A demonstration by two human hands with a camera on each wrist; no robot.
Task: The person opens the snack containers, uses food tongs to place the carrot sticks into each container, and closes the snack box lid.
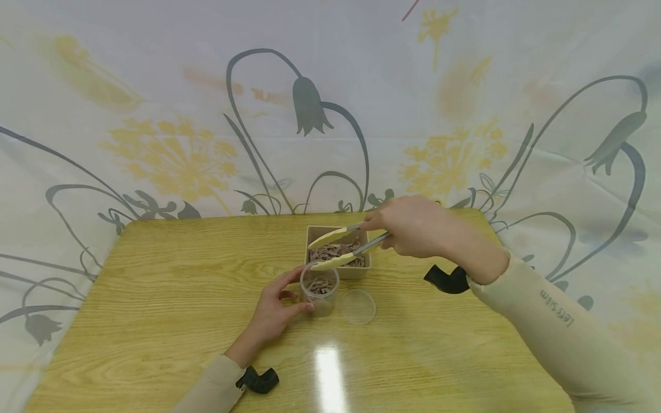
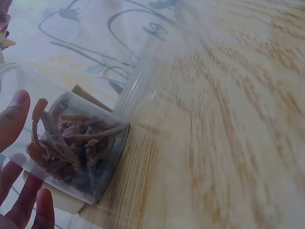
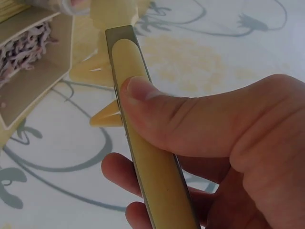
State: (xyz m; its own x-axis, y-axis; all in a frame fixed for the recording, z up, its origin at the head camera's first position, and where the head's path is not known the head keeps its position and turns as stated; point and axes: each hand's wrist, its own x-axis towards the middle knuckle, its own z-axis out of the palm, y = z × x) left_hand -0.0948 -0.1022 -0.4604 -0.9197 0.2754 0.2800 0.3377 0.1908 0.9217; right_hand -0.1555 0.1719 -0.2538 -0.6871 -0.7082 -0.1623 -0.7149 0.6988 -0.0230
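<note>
My left hand (image 1: 273, 310) holds a clear round jar (image 1: 324, 308) from its left side, thumb in front and fingers behind. Brown dried strips (image 2: 71, 143) fill the jar's lower part, and it stands upright on the table. In my right hand (image 1: 420, 226) is a pair of tongs (image 1: 334, 262) with pale yellow tips and metal arms, its two arms spread apart. One tip is over the jar's mouth; the other is above a beige rectangular box (image 1: 368, 265). Similar strips (image 1: 335, 250) lie in that box. Nothing shows between the tips.
A clear round lid (image 1: 358, 307) lies flat on the wooden table (image 1: 181, 298), right of the jar. Behind the table's far edge hangs a white flower-print cloth (image 1: 330, 155). Black bands with a curved piece are on both sleeves.
</note>
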